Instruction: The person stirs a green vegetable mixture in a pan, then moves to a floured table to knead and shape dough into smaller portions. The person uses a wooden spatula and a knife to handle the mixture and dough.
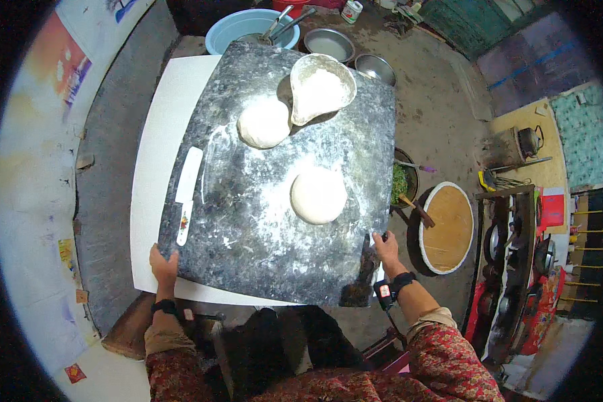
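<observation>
A dark, flour-dusted kneading board lies on a white tabletop in front of me. My left hand grips its near left corner, thumb on top. At the near right edge my right hand holds the board too, its fingers partly hidden. One round lump of dough sits right of the middle, and a second lump of dough sits farther back. Beside the second stands a gourd-shaped scoop with white flour in it. A kitchen knife with a white blade and flowered handle lies along the left side.
Behind the board stand a light blue basin and two metal bowls. To the right, a pan of chopped greens with a wooden-handled utensil is near a round white-rimmed tray. A shelf rack stands farther right.
</observation>
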Available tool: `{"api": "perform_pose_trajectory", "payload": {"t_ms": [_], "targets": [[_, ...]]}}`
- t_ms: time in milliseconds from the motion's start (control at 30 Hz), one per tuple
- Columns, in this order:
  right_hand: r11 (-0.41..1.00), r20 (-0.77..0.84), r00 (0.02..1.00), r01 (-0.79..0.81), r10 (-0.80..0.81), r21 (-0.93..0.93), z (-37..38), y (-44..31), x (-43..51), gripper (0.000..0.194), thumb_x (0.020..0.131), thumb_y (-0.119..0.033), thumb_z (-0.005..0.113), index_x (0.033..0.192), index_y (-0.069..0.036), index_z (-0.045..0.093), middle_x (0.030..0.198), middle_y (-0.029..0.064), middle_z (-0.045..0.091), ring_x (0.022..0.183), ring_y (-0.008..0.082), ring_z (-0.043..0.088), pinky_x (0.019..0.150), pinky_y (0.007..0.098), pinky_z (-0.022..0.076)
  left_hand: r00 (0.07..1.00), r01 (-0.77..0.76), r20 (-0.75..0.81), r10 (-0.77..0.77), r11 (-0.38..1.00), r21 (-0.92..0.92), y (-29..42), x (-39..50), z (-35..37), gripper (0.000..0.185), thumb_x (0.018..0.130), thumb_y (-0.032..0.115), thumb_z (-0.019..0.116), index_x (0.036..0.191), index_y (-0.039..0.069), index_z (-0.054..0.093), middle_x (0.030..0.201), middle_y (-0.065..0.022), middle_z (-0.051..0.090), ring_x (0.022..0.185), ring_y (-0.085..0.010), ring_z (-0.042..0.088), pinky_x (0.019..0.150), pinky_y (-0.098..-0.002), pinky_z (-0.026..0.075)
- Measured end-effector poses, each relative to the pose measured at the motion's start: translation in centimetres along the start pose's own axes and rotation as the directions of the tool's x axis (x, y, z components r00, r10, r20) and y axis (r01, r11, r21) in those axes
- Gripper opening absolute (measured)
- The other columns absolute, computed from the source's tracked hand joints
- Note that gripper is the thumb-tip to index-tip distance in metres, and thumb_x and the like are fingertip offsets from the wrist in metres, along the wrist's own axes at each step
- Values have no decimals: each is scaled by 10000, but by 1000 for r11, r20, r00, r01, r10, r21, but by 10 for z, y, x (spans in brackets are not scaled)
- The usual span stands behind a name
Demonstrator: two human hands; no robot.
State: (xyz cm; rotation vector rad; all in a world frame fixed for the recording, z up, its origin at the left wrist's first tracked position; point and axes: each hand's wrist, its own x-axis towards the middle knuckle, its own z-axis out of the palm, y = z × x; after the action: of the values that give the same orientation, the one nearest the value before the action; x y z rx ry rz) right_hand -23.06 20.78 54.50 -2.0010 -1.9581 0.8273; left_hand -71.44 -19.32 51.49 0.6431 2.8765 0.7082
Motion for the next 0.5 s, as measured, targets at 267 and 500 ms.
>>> {"api": "perform_pose_trajectory", "payload": {"t_ms": [267,500], "targets": [[963,72,997,38,-19,-266,0,-33,5,562,715,-396,707,992,62,535,998,261,553,972,408,527,828,456,429,993,92,69,-99,991,99,11,15,15,687,742,278,708,1246,-65,391,1167,-245,459,1101,-420,416,942,-484,340],[971,91,996,0,22,-237,2,-16,49,647,694,-472,700,1014,57,512,994,258,547,965,396,528,825,453,432,996,-18,88,4,989,150,30,29,11,663,784,305,676,1238,-83,388,1158,-258,448,1096,-414,414,942,-486,331]]}}
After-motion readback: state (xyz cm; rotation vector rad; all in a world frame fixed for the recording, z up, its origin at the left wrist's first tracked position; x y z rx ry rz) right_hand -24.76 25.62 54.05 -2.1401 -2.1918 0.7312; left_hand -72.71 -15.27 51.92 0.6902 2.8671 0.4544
